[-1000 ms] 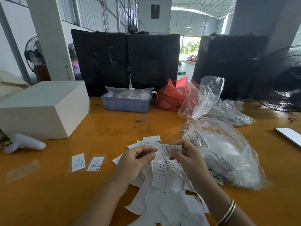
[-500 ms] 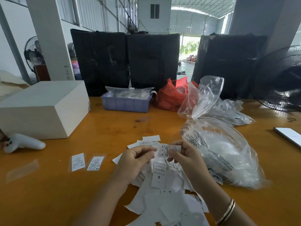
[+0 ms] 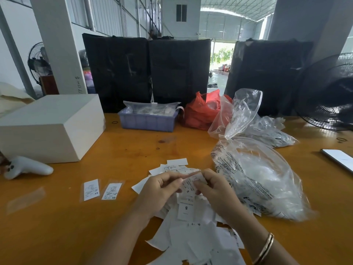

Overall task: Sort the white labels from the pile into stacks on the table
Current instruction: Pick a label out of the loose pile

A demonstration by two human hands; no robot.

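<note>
Hands (image 3: 160, 190) (image 3: 215, 188) pinch label (image 3: 188, 185), long axis pointing downward.

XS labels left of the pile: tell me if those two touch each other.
Apart. The head view shows orange table between the left XS label and the right XS label, even between their clear sleeves.

My two arms are bare, with no sleeves. On my right wrist, at the lower right of the frame, I wear a thin, shiny gold metal bangle (image 3: 264, 249). My left hand (image 3: 156, 194) and right hand (image 3: 217, 194) have no rings or gloves.
</note>
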